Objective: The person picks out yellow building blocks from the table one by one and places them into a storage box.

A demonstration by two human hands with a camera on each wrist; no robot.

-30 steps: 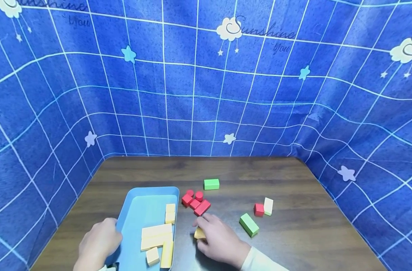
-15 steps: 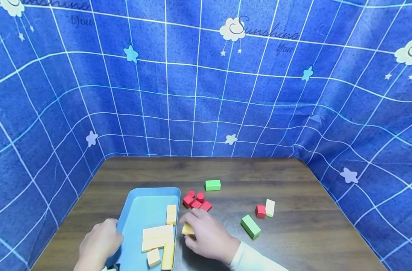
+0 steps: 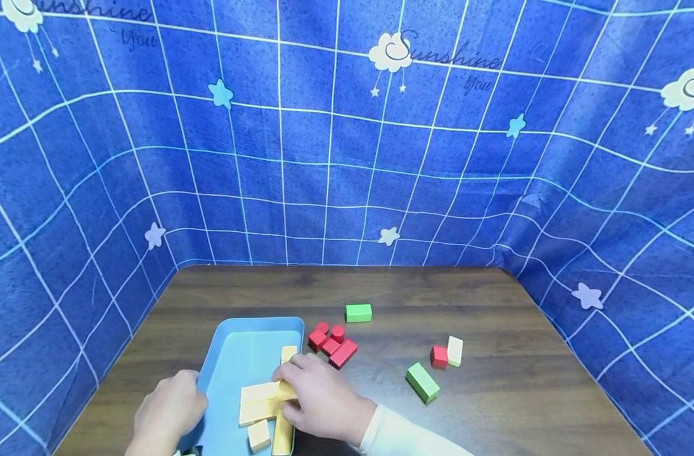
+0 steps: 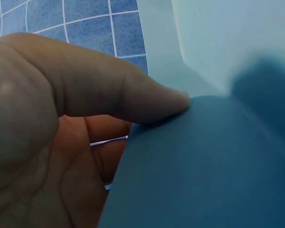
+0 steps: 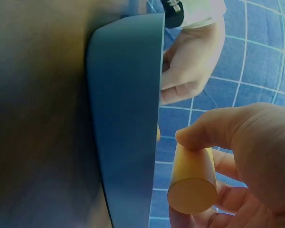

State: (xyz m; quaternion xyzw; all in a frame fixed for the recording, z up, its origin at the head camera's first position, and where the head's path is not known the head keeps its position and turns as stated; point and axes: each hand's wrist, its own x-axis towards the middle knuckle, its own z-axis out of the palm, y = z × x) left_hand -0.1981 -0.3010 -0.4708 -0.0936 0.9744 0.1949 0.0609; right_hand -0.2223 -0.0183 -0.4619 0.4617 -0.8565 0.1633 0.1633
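My left hand (image 3: 172, 405) grips the left rim of a blue tray (image 3: 241, 348); in the left wrist view its thumb (image 4: 147, 97) presses on the wall. My right hand (image 3: 324, 402) is over the tray's right rim and pinches a yellow cylinder block (image 5: 192, 178), whose round end shows in the right wrist view. Inside the tray lie long pale yellow blocks (image 3: 255, 411), a yellow cube (image 3: 258, 436) and another yellow cylinder (image 3: 282, 438). At the tray's right side, a small yellow block (image 3: 288, 353) is partly hidden by my right hand.
Red blocks (image 3: 343, 353), some of them cylinders, lie just right of the tray on the wooden table (image 3: 495, 411). A green block (image 3: 359, 313) is farther back, another green block (image 3: 423, 382) nearer. A red cube (image 3: 439, 356) touches a white-and-green block (image 3: 454, 351). Blue curtain (image 3: 347, 158) surrounds the table.
My right hand has moved left with the yellow cylinder block, from the table beside the tray to over its right rim. My left hand has stayed on the left rim.
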